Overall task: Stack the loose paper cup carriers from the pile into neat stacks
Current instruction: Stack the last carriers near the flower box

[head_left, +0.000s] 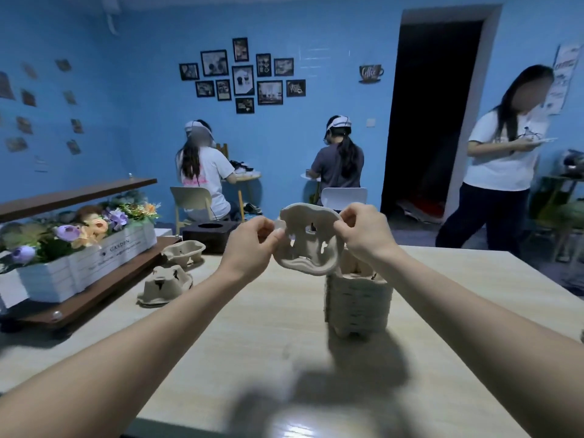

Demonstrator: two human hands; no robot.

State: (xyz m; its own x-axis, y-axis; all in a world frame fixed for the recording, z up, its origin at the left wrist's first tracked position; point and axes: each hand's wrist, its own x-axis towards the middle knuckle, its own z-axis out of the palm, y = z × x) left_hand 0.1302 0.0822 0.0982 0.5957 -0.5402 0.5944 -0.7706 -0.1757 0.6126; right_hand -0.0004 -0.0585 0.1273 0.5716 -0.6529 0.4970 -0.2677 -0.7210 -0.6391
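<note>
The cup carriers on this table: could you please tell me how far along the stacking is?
Done: one tall stack of carriers stands on the wooden table. In hand: the left hand and right hand each pinch an edge of one pulp cup carrier, held tilted above the stack. Left: two loose carriers lie near the flower box.

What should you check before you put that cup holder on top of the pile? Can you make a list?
1. Both hands hold it: left hand and right hand pinch the carrier at its sides: ok.
2. Carrier above the stack: up and slightly left: not ok.
3. Carrier level: tilted towards the camera: not ok.
4. Stack upright on the table: ok.
5. Cups line up with the stack's: cannot tell.
6. Loose carriers left: yes, two.
</note>
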